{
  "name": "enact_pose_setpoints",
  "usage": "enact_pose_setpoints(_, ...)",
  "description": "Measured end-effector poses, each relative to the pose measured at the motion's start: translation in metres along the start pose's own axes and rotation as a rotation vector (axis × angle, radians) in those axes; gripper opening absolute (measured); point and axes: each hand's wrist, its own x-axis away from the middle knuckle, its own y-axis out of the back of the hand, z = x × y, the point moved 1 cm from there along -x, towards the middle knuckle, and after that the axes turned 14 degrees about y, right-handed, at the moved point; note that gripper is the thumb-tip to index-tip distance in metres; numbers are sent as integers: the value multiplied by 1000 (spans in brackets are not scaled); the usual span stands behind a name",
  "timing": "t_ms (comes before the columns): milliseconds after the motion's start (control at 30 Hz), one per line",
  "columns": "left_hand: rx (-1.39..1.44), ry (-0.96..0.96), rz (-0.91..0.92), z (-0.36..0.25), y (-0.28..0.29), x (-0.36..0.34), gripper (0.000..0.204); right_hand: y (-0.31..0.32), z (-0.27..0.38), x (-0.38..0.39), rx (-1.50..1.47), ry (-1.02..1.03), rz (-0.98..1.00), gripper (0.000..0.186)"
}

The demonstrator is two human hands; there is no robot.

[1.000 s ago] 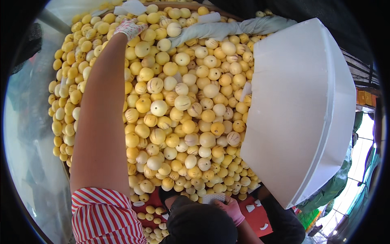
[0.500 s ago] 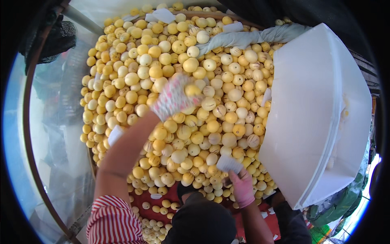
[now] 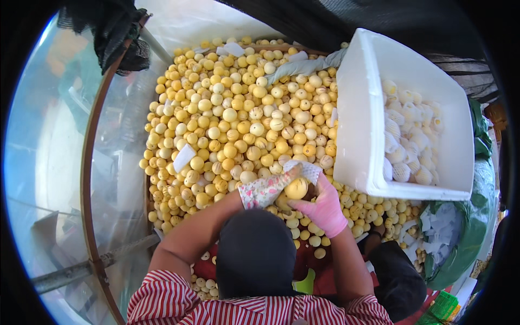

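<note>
1. Saw a white box (image 3: 353, 122) at right beside the pile (image 3: 238, 127), partly filled with wrapped fruit (image 3: 417, 146) in white nets.
2. Below the box, found a green sheet (image 3: 470, 246) gathered around white scraps (image 3: 441, 227), with a green crate (image 3: 445, 304) near the lower right edge.
3. Noted the pile of loose yellow fruit spread across the middle, with a white slip (image 3: 184, 157) lying on top at left and a twisted grey cloth (image 3: 309, 67) along the far side.
4. At left, saw a brown pole (image 3: 89, 162) before clear sheeting, with black netting (image 3: 130, 46) hanging above.
5. Found the near pile partly blocked from sight by a dark cap (image 3: 257, 252).
6. Saw the held fruit (image 3: 297, 188) between both hands, above the near pile: round, smooth, pale yellow, with a dark streak.
7. Saw the left hand (image 3: 265, 192), in a floral glove, curled around the held fruit.
8. Saw the right hand (image 3: 327, 209), gloved pink, closed on a white net sleeve (image 3: 307, 170), thumb beside the held fruit; could not tell how tightly.
</note>
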Motion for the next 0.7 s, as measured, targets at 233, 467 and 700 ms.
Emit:
enact_pose_setpoints(233, -517, -169, 9, -59, -36, 58, 65, 19, 67, 56, -658, -23, -85, 50)
enact_pose_setpoints(467, -329, -221, 286, -52, -116, 64, 38, 25, 116, 119, -825, 147, -161, 54)
enact_pose_setpoints(700, -825, -604, -799, 5, -193, 79, 12, 29, 114, 146, -140, 14, -516, 54)
